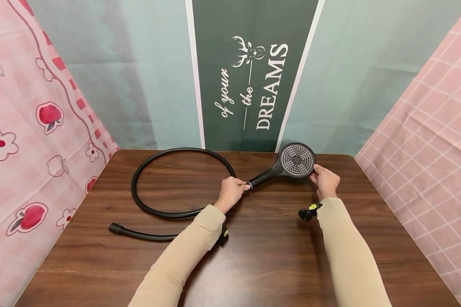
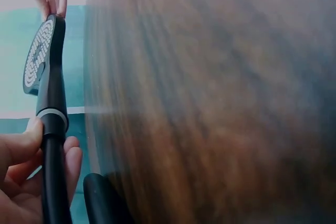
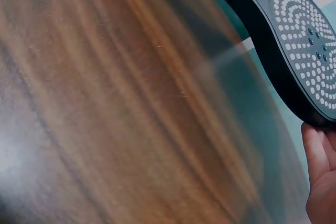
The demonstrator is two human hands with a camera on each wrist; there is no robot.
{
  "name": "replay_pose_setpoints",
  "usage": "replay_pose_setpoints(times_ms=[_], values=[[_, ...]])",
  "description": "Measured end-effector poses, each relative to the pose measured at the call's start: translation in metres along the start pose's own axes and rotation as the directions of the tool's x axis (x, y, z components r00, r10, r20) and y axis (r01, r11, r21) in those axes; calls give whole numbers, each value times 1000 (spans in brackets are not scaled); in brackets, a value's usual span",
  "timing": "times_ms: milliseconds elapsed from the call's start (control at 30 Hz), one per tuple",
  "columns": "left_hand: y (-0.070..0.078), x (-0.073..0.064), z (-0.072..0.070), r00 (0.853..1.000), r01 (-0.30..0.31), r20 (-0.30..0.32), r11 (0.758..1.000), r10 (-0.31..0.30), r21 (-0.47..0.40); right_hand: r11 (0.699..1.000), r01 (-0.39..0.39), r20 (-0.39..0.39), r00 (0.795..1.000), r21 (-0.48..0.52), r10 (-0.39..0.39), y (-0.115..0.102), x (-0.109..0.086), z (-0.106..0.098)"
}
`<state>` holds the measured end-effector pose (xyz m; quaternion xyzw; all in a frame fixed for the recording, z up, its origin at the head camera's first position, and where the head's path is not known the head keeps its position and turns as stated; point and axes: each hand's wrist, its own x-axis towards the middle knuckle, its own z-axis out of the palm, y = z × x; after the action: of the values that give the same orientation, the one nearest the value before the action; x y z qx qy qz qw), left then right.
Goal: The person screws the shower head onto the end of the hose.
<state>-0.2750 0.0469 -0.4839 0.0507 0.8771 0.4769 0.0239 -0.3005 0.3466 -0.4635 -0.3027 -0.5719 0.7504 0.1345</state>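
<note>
A black handheld shower head [image 1: 297, 160] is held with its round face of pale nozzles toward the head camera. My left hand [image 1: 230, 192] grips the hose's end fitting [image 2: 53, 125] just below the silver ring at the handle's base, thumb on one side and fingers on the other. My right hand [image 1: 327, 182] holds the rim of the head at its far right edge, with fingertips on it in the right wrist view. From the left hand the black hose [image 1: 147, 207] loops over the table, partly hidden under the left forearm. Its loose end [image 1: 116, 228] lies at the left.
The brown wooden table [image 1: 269, 273] reaches back to a green and grey curtain [image 1: 157, 85] with printed lettering. Pink patterned cloths hang at the left [image 1: 30, 128] and right [image 1: 422, 128]. A small black device sits on each wrist.
</note>
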Motion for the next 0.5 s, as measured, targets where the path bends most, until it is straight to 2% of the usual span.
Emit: replay_pose_setpoints(times_ms=[200, 500], values=[[3, -3, -1, 998, 53, 40, 998, -54, 14, 999, -26, 1, 1000, -39, 26, 13, 8, -5], [7, -6, 2, 999, 34, 35, 993, -38, 115, 993, -69, 20, 997, -101, 71, 19, 14, -10]])
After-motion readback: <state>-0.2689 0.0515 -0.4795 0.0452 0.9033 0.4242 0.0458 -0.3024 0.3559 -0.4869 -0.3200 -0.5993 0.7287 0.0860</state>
